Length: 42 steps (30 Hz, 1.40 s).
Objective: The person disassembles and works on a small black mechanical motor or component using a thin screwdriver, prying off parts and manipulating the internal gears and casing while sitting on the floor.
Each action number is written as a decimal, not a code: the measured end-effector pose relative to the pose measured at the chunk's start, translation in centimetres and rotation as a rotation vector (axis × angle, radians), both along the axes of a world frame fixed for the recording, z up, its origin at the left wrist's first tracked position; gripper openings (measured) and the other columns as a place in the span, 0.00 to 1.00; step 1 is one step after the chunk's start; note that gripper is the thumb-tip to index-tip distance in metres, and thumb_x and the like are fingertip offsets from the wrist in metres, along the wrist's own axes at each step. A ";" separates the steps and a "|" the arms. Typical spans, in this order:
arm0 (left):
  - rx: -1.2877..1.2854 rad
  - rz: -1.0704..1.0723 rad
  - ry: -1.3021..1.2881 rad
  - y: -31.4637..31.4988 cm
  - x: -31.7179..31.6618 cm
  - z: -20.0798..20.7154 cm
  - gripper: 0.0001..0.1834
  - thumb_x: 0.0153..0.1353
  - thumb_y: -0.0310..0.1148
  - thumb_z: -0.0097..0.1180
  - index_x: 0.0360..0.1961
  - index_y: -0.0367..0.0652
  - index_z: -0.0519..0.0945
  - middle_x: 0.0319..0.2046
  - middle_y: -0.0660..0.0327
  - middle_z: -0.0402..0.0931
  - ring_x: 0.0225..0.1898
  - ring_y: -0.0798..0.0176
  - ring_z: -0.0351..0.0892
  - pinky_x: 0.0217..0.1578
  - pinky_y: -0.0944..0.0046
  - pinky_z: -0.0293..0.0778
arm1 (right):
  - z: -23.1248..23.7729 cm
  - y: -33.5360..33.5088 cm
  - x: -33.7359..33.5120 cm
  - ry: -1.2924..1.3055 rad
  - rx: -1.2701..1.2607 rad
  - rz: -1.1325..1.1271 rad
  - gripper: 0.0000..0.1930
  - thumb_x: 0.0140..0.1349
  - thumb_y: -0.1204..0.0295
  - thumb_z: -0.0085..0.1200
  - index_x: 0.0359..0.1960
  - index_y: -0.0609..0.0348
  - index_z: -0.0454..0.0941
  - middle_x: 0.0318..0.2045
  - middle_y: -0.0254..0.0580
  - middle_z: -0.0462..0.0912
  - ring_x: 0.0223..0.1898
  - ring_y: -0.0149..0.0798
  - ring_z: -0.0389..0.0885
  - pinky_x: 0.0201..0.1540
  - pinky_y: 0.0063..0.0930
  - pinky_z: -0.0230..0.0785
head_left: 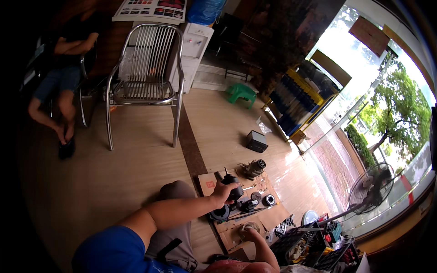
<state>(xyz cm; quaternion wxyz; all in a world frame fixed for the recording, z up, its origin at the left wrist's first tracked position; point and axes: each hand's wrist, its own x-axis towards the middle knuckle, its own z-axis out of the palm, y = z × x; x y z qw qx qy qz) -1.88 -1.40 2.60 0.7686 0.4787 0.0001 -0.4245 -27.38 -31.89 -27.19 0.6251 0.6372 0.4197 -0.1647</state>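
Observation:
My left hand [221, 192] is wrapped round a black cylindrical part [234, 187] with a thin shaft standing up from it, which looks like a motor piece. This is held over a flat cardboard sheet [273, 217] on the floor. Nearer to me, my right hand [249, 234] grips a round, pale, ribbed part [250, 225] at the sheet's front; its fingers are partly hidden. Between the hands lie a black ring-shaped part [220, 213] and a small black block-like part [250, 204]. A silver-rimmed ring [269, 199] and a round grey disc [256, 196] sit farther right.
A metal motor-like assembly [254, 169] stands at the sheet's far edge, with a dark box [256, 141] beyond. Black crates [298, 243] of parts and a standing fan [371, 189] are at right. A metal chair [145, 86], a green stool [241, 94] and a seated person [68, 82] are farther back.

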 end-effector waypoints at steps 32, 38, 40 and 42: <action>-0.056 0.062 0.002 0.8 1.1 -1.0 0.17 0.54 0.45 0.65 0.39 0.46 0.78 0.27 0.60 0.81 0.21 0.65 0.79 0.15 0.65 0.76 | 5.2 2.6 1.8 -0.543 1.744 -1.702 0.16 0.53 0.75 0.51 0.45 0.60 0.76 0.39 0.60 0.82 0.43 0.60 0.80 0.46 0.47 0.73; 0.057 0.065 -0.005 0.6 1.3 -2.5 0.19 0.53 0.47 0.65 0.41 0.49 0.76 0.29 0.62 0.80 0.27 0.66 0.80 0.17 0.64 0.75 | 9.2 6.8 3.3 -0.678 1.708 -1.621 0.14 0.54 0.75 0.55 0.43 0.65 0.74 0.35 0.58 0.82 0.40 0.55 0.82 0.43 0.44 0.73; 0.073 0.065 -0.019 0.6 1.5 -2.9 0.23 0.53 0.47 0.66 0.44 0.49 0.73 0.31 0.61 0.79 0.29 0.66 0.80 0.18 0.63 0.76 | 9.6 7.1 4.2 -0.677 1.764 -1.642 0.14 0.55 0.74 0.56 0.42 0.66 0.74 0.32 0.55 0.83 0.37 0.51 0.83 0.40 0.41 0.75; 0.049 0.045 -0.010 0.5 1.0 -1.8 0.25 0.52 0.47 0.66 0.45 0.48 0.71 0.32 0.60 0.79 0.30 0.65 0.80 0.19 0.63 0.76 | 9.4 5.5 3.2 -0.685 1.850 -1.720 0.13 0.56 0.72 0.56 0.41 0.66 0.74 0.30 0.53 0.83 0.33 0.48 0.84 0.36 0.40 0.76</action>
